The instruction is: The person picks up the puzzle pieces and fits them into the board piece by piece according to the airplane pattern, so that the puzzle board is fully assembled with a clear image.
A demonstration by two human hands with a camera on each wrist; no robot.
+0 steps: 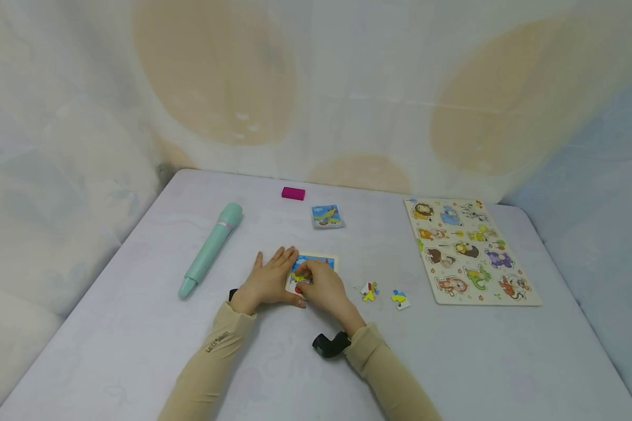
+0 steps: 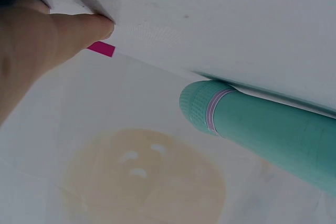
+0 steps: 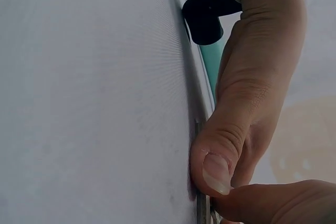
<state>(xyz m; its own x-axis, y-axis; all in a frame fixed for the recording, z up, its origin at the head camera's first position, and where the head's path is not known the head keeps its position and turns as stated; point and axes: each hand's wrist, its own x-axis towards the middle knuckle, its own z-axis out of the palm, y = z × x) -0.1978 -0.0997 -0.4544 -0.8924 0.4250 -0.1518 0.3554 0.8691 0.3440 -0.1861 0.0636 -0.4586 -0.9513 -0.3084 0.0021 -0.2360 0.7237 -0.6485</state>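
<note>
blue puzzle (image 1: 306,258) part-hidden, left hand (image 1: 270,283) spread wide, right hand (image 1: 324,287) curled, hold unclear

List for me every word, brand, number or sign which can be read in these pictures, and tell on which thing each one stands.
"Let's Slim", on the left sleeve; small and slightly blurred, so the spelling is uncertain.
Puzzle tray, picture square and animal board: no readable text; any lettering is too small.
Turquoise stick and magenta block: no lettering visible.
</note>
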